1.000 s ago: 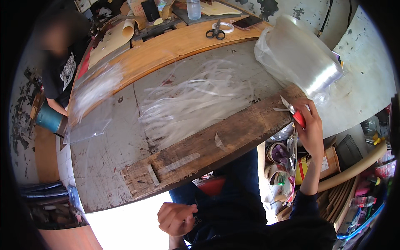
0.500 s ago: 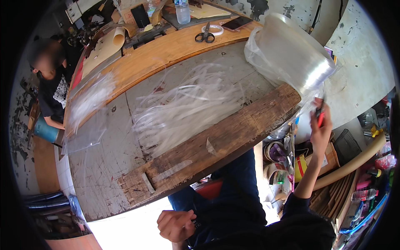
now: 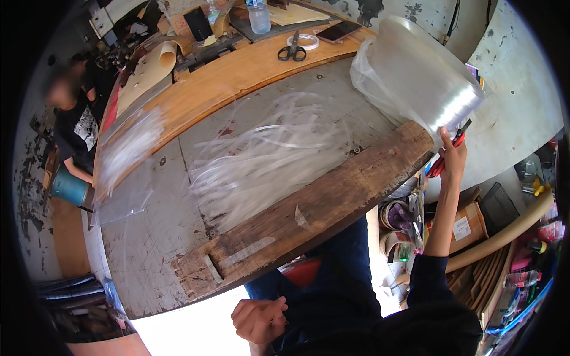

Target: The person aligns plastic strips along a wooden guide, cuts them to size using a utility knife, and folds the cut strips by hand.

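Right hand (image 3: 453,159) is gripping a red-handled cutting tool with a dark blade (image 3: 459,139), right by the big roll of clear plastic film (image 3: 424,71). Left hand (image 3: 259,320) is curled in a loose fist, well apart from it. 1 pile of clear plastic strips (image 3: 267,160) lies beyond the worn brown wooden board (image 3: 332,196).

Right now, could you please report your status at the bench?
Right hand gripping red-handled tool. Left hand curled, nothing visible in it. Clear strips spread beyond wooden board. Clear roll by right hand, possibly obstructing.
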